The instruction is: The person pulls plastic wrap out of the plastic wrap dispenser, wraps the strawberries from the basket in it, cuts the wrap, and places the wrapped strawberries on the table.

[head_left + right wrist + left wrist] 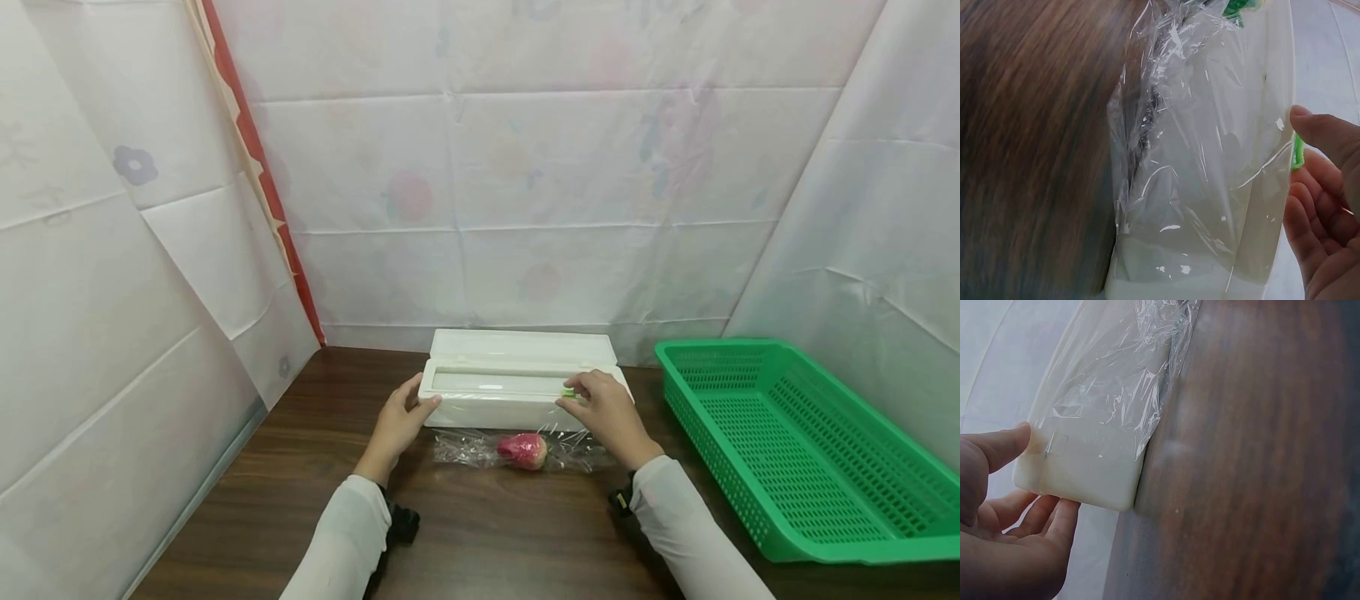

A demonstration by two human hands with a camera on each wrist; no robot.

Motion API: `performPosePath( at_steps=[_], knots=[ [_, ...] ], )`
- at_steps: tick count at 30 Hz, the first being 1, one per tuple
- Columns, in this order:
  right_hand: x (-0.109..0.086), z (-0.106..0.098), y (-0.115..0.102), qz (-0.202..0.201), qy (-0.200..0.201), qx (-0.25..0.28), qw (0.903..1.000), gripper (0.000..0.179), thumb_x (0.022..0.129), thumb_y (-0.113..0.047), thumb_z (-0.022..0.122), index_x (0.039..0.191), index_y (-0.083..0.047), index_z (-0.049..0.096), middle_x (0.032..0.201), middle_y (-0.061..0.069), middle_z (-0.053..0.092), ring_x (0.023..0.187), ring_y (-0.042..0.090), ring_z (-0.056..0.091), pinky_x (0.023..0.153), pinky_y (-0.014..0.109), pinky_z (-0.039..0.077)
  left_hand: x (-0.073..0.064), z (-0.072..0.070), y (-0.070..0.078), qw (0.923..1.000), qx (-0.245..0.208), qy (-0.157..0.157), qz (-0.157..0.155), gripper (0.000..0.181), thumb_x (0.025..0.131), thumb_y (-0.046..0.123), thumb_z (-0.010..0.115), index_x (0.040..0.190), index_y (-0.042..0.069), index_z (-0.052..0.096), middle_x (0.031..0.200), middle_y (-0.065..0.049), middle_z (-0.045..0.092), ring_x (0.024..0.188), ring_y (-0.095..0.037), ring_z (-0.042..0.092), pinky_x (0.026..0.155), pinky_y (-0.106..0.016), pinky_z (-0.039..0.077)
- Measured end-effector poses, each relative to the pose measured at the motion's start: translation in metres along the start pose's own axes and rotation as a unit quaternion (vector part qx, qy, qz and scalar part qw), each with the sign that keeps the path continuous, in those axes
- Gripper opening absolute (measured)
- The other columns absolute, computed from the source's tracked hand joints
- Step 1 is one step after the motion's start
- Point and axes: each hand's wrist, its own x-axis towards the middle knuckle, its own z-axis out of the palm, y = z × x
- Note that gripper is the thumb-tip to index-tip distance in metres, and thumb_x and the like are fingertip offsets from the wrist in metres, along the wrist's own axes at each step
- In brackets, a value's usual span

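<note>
A white cling film dispenser (495,412) lies lengthwise on the table, its lid (522,343) tipped back behind it. My left hand (397,423) grips the dispenser's left end; in the left wrist view the thumb sits on one edge and the fingers bend under the other. With thumb and fingers, my right hand (609,410) pinches the small green slide cutter (1299,152) near the right end of the front edge. Clear cling film (465,448) hangs over the front onto the table. A pink-red fruit (522,451) with a pale end lies on that film.
To the right stands a green plastic basket (712,450) with perforated walls, close to my right forearm. The dark wooden table (510,542) meets a patterned white sheet (450,275) at the back and another along the left side.
</note>
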Motion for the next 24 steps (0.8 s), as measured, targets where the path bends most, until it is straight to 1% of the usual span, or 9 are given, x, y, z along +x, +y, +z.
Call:
performPosePath(
  at_steps=[7, 13, 20, 24],
  knots=[
    [0.0021, -0.001, -0.001, 0.003, -0.015, 0.001, 0.9999, 0.023, 0.075, -0.026, 0.078, 0.09, -0.011, 0.068, 0.08, 0.002, 0.065, 0.074, 0.014, 0.053, 0.063, 0.037, 0.05, -0.0001, -0.0001, -0.0004, 1.0, -0.005, 0.005, 0.007, 0.067, 0.088, 0.037, 0.063, 0.144, 0.014, 0.034, 0.146, -0.017, 0.031, 0.127, -0.034, 0.036, 0.101, -0.053, 0.039],
    [0.0025, -0.0011, -0.0007, 0.01, -0.026, 0.0, 0.9996, 0.021, 0.076, -0.026, 0.077, 0.09, -0.013, 0.069, 0.082, 0.001, 0.065, 0.076, 0.015, 0.054, 0.064, 0.038, 0.05, -0.0007, -0.001, -0.0005, 0.9999, -0.006, 0.0, 0.01, 0.068, 0.088, 0.038, 0.062, 0.144, 0.014, 0.033, 0.147, -0.017, 0.029, 0.127, -0.035, 0.036, 0.1, -0.053, 0.04],
    [0.0015, -0.0004, -0.001, 0.012, -0.028, -0.005, 0.9995, 0.018, 0.077, -0.026, 0.076, 0.091, -0.017, 0.07, 0.087, -0.002, 0.067, 0.079, 0.015, 0.057, 0.064, 0.038, 0.053, -0.0007, -0.0012, 0.0, 0.9998, -0.005, -0.003, 0.018, 0.069, 0.089, 0.037, 0.062, 0.144, 0.011, 0.032, 0.148, -0.017, 0.029, 0.127, -0.035, 0.035, 0.101, -0.054, 0.039],
    [-0.0001, 0.0005, -0.0012, 0.018, -0.038, -0.011, 0.999, 0.016, 0.079, -0.028, 0.074, 0.093, -0.02, 0.07, 0.091, -0.004, 0.067, 0.08, 0.014, 0.057, 0.062, 0.038, 0.053, -0.0007, -0.0009, 0.0003, 0.9999, -0.002, -0.002, 0.013, 0.069, 0.088, 0.037, 0.062, 0.144, 0.01, 0.032, 0.148, -0.018, 0.029, 0.127, -0.036, 0.036, 0.1, -0.054, 0.039]
  ],
)
